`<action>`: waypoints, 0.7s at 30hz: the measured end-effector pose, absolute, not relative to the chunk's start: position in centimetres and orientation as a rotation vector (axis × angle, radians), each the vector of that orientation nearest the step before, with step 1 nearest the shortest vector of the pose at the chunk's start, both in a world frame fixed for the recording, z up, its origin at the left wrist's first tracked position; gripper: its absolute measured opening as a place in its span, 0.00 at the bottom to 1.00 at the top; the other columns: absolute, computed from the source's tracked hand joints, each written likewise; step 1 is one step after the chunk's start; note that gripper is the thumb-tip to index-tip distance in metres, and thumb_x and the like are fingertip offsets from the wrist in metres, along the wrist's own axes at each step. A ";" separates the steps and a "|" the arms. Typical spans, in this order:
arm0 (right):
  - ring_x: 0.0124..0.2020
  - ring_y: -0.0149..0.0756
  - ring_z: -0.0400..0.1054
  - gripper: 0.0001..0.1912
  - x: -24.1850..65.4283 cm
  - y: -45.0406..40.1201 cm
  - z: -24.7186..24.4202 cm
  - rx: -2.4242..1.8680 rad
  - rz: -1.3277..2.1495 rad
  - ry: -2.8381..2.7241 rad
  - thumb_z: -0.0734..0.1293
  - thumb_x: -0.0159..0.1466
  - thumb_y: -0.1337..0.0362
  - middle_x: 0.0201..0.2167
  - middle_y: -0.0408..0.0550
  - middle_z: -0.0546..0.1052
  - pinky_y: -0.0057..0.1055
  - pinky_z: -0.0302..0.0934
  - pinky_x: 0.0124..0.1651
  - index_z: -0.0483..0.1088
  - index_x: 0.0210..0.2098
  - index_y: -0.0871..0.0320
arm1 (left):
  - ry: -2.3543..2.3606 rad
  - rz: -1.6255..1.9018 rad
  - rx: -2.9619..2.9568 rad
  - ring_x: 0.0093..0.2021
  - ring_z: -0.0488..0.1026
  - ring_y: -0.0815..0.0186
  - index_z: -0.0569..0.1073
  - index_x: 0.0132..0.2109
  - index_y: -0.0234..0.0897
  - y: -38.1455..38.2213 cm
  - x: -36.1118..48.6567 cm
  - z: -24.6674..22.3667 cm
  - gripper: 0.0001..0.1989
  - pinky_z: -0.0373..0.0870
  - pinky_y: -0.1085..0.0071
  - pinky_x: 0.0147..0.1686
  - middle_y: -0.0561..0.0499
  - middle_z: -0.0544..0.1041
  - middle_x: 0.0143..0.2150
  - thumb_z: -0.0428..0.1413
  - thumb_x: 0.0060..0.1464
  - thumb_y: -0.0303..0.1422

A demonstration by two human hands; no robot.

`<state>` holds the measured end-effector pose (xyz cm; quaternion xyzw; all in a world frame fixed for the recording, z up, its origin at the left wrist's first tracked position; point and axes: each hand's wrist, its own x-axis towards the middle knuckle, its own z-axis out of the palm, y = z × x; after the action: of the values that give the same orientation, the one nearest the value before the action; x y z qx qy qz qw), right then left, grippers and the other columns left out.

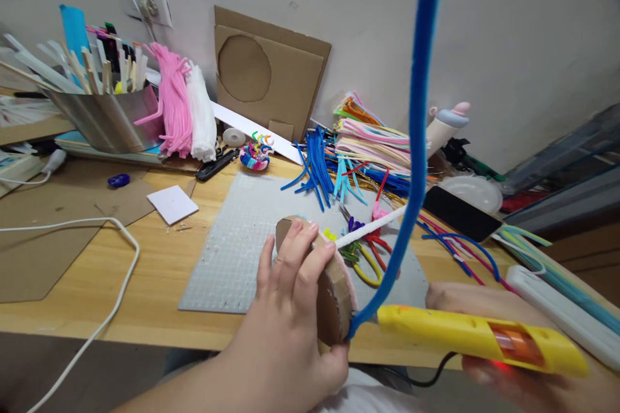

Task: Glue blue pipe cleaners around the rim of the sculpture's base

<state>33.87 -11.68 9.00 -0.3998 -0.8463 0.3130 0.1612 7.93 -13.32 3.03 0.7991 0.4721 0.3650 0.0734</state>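
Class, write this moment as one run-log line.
left hand: holds cardboard disc | right hand: holds yellow glue gun | blue pipe cleaner: end at disc's rim

no readable text, label, brand or number is showing anywhere; gray cutting mat (217, 277) is carrying a printed grid, any figures on it staying too small to read; yellow glue gun (431, 329) is showing nothing legible

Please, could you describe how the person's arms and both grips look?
The left grip is ungloved, with no ring to be seen; its forearm shows no sleeve, watch or bracelet. The right grip looks ungloved too, but is blurred and partly hidden. White cloth, probably clothing, shows below.
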 end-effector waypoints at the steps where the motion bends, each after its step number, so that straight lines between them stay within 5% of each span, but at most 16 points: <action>1: 0.18 0.34 0.61 0.19 33.9 -11.7 9.0 -1.134 0.876 -2.431 0.57 0.66 0.45 0.21 0.40 0.68 0.32 0.51 0.20 0.60 0.26 0.51 | 1.417 1.097 2.399 0.72 0.39 0.53 0.49 0.64 0.32 -13.4 7.9 3.0 0.44 0.34 0.47 0.69 0.37 0.51 0.68 0.55 0.39 0.26; 21: 0.19 0.35 0.64 0.17 33.0 -11.4 9.7 -1.071 0.831 -2.378 0.58 0.67 0.47 0.22 0.41 0.69 0.31 0.59 0.21 0.63 0.29 0.50 | 1.414 1.080 2.402 0.72 0.39 0.52 0.48 0.65 0.32 -13.4 7.8 2.8 0.45 0.34 0.46 0.68 0.37 0.50 0.68 0.56 0.39 0.27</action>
<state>32.98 -11.44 9.69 -0.3832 -0.8511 0.2974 0.2007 7.82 -13.37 2.81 0.8012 0.4717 0.3603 0.0758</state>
